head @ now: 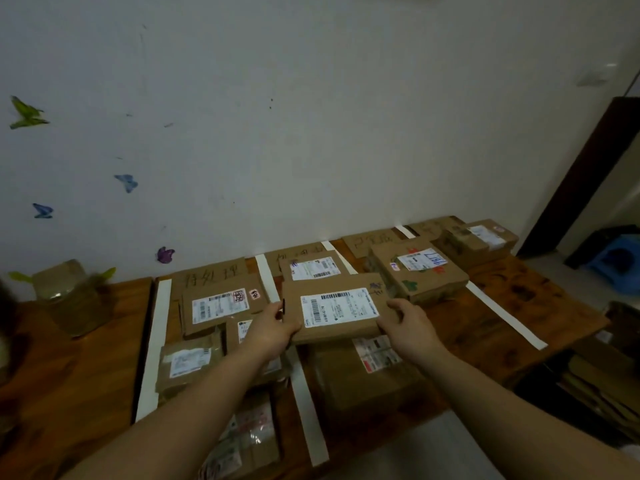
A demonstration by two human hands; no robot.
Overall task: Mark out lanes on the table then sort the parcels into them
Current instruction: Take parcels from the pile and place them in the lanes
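1. While the sorting step is in hand, the marking-out step appears complete: white tape strips point(154, 341) run front to back across the counter point(540, 296), and handwritten cardboard signs point(211, 271) lie at the far end of the lanes by the wall.
2. The left hand point(273, 327) and right hand point(408, 323) together hold a flat parcel point(336, 310), label up, raised over the second lane from the left.
3. Fingers point(394, 306) of each hand are clamped on the parcel's near corners, thumbs on top and the rest curled under. A thin dark item shows at the left thumb; what it is cannot be told.
4. Most parcels already lie in lanes:
   - the first lane holds several, including a labelled carton point(221, 306) and a padded mailer point(187, 362);
   - the second holds a rear parcel point(311, 268) and a large brown package point(363, 375) directly beneath the one held;
   - the third holds a box with coloured scribbles point(419, 271);
   - the fourth holds a box at the far right point(478, 239).
5. Judgement: the task looks well advanced, with this parcel being assigned.
6. The next move calls for reading its label against the signs, then setting it down flat wholly inside the chosen lane.
7. Risk noted: the second lane is crowded, so a careless set-down could overhang the tape or slide off the package below.
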